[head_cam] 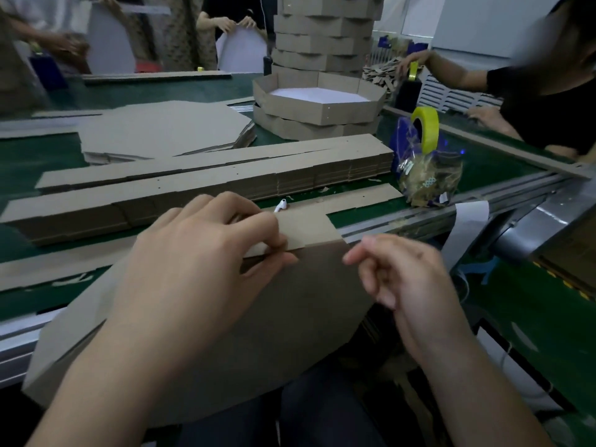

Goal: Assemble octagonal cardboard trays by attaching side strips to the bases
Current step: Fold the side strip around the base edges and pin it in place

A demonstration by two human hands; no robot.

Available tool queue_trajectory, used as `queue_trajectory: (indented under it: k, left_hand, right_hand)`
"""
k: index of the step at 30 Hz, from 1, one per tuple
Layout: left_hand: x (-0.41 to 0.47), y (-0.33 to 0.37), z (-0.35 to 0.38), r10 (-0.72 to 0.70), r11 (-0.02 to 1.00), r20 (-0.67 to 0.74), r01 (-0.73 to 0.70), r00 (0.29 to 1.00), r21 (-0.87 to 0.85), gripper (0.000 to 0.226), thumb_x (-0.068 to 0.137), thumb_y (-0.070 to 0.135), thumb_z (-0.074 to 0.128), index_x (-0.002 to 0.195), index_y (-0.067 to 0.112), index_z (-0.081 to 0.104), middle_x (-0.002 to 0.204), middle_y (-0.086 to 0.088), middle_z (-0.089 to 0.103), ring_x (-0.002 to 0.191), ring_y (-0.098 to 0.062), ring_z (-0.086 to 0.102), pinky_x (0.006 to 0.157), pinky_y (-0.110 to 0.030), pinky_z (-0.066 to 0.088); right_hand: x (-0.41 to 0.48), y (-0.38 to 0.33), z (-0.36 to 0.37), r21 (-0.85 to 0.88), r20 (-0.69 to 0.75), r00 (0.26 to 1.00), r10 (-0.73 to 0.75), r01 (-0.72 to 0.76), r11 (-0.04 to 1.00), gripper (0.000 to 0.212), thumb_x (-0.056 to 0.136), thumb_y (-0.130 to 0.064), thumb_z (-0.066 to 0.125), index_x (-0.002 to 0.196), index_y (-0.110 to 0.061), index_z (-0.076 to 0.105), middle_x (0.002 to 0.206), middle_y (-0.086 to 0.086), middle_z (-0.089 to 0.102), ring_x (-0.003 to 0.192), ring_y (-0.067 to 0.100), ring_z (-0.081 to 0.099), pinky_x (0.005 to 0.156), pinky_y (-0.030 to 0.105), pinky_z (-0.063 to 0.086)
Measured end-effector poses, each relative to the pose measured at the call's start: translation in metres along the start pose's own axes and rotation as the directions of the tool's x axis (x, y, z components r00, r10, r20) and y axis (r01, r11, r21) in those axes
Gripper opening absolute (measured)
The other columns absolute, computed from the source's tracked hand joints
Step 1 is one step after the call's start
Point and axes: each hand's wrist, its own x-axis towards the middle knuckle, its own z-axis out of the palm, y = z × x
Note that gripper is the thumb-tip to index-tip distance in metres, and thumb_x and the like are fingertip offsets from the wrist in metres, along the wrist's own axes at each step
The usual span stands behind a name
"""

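Single head-worn wide view looked forward and down, close over table [38, 162] edge; hands filled lower frame.

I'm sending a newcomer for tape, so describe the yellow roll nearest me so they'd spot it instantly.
Find the tall tower of trays on the green table. Right of the long strip stacks before it, the yellow tape roll stands on edge atop a blue packet. Unlike the farther yellow roll, no hand touches it.
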Motion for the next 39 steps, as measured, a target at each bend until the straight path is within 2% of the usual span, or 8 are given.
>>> queue_trajectory:
  k: [5, 8, 15, 20, 23, 25, 35, 39]
  left_hand:
    - [-0.011, -0.016, -0.005, -0.015, 0.999, -0.011, 0.015, 1.000, 0.050, 0.022, 0.078, 0.049, 0.064, 0.090, 0.032, 0.070, 0.097, 0.005, 0.064, 0.082, -0.026, 0.063, 0.060, -0.027, 0.031]
    - [-0.020, -0.029, -0.010, -0.048, 0.998, -0.029, 0.049, 0.998, 0.028, 0.023, 0.078, 0.049, 0.068, 0.095, 0.033, 0.068, 0.101, 0.007, 0.063, 0.086, -0.024, 0.063, 0.061, -0.030, 0.040]
    - [-0.045, -0.064, -0.031, -0.243, 0.969, -0.056, 0.240, 0.968, -0.052, 0.028, 0.072, 0.056, 0.062, 0.096, 0.040, 0.064, 0.106, 0.018, 0.060, 0.094, -0.013, 0.061, 0.061, -0.032, 0.048]
    - [-0.058, -0.078, -0.042, -0.392, 0.913, -0.091, 0.375, 0.915, -0.162, 0.034, 0.076, 0.068, 0.050, 0.092, 0.042, 0.065, 0.106, 0.023, 0.059, 0.095, -0.004, 0.058, 0.066, -0.038, 0.051]
    - [-0.063, -0.085, -0.048, -0.427, 0.899, -0.081, 0.413, 0.901, -0.145, 0.032, 0.074, 0.067, 0.053, 0.091, 0.044, 0.066, 0.106, 0.025, 0.058, 0.095, -0.001, 0.057, 0.067, -0.036, 0.050]
    - [-0.065, -0.087, -0.049, -0.431, 0.897, -0.069, 0.419, 0.900, -0.140, 0.033, 0.074, 0.068, 0.052, 0.092, 0.044, 0.065, 0.106, 0.025, 0.058, 0.095, -0.001, 0.057, 0.068, -0.036, 0.050]
    - [-0.068, -0.100, -0.053, -0.456, 0.886, -0.057, 0.446, 0.888, -0.127, 0.036, 0.071, 0.072, 0.049, 0.095, 0.049, 0.060, 0.107, 0.029, 0.056, 0.092, 0.001, 0.057, 0.064, -0.034, 0.050]
    - [-0.062, -0.101, -0.052, -0.455, 0.884, -0.055, 0.444, 0.889, -0.147, 0.044, 0.067, 0.077, 0.048, 0.101, 0.050, 0.059, 0.106, 0.030, 0.056, 0.092, 0.002, 0.057, 0.065, -0.030, 0.049]
  right_hand:
    - [0.047, -0.020, 0.019, -0.114, 0.044, 0.981, -0.188, 0.192, 0.975, 0.031, 0.095, -0.016, 0.056, 0.068, -0.013, 0.071, 0.054, 0.003, 0.051, 0.045, 0.010, 0.036, 0.041, 0.019, 0.026]
    - [0.080, -0.028, 0.037, -0.238, 0.135, 0.971, -0.197, 0.225, 0.945, 0.025, 0.094, -0.015, 0.057, 0.077, -0.005, 0.072, 0.056, -0.001, 0.054, 0.046, 0.005, 0.041, 0.045, 0.015, 0.033]
    - [0.168, -0.015, 0.117, -0.526, 0.397, 0.903, -0.161, 0.368, 0.767, 0.009, 0.089, -0.026, 0.068, 0.082, -0.021, 0.071, 0.069, -0.014, 0.061, 0.058, -0.004, 0.051, 0.064, 0.018, 0.041]
    - [0.217, 0.011, 0.187, -0.668, 0.564, 0.814, -0.138, 0.548, 0.503, 0.023, 0.091, -0.028, 0.061, 0.108, -0.019, 0.072, 0.102, -0.005, 0.065, 0.102, 0.014, 0.059, 0.085, 0.023, 0.041]
    - [0.237, 0.024, 0.223, -0.739, 0.611, 0.790, -0.055, 0.594, 0.318, 0.045, 0.093, -0.046, 0.055, 0.132, -0.024, 0.059, 0.137, 0.003, 0.053, 0.130, 0.027, 0.043, 0.105, 0.038, 0.035]
    - [0.246, 0.030, 0.234, -0.767, 0.611, 0.792, 0.009, 0.589, 0.256, 0.056, 0.091, -0.060, 0.052, 0.138, -0.031, 0.052, 0.144, 0.001, 0.047, 0.136, 0.029, 0.035, 0.107, 0.046, 0.026]
    - [0.256, 0.025, 0.239, -0.696, 0.663, 0.749, 0.000, 0.617, 0.367, 0.052, 0.084, -0.060, 0.062, 0.127, -0.031, 0.061, 0.137, -0.008, 0.057, 0.132, 0.018, 0.045, 0.112, 0.047, 0.027]
    - [0.251, 0.007, 0.227, -0.598, 0.697, 0.708, -0.116, 0.663, 0.450, 0.045, 0.083, -0.046, 0.072, 0.119, -0.022, 0.061, 0.118, -0.008, 0.061, 0.116, 0.014, 0.053, 0.107, 0.032, 0.037]
